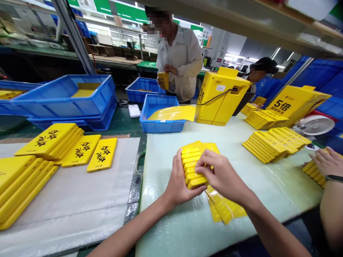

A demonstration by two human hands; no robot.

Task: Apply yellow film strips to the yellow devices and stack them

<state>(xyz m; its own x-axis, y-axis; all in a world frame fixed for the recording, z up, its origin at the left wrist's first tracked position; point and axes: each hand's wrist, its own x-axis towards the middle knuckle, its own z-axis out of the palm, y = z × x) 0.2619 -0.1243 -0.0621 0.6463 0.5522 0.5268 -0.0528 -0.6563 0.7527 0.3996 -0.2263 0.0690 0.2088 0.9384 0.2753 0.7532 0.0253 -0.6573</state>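
My left hand (177, 182) is wrapped round a stack of yellow power banks (191, 166), holding them with their narrow ends facing up toward me. Against those ends, my right hand (218, 169) has thumb and fingertips pinched together; whatever is between them is too small or hidden to make out. Beneath both hands lie thin, glossy yellow sheets (225, 207), which look like sticker sheets, on the pale green mat (171, 228).
More power banks (102, 155) lie at left on a white sheet (80, 200). Blue bins (162, 125) and a yellow box-shaped unit (219, 100) stand behind. Stacked power banks (268, 146) and a co-worker's hand (328, 160) are at right. A person (182, 60) stands opposite.
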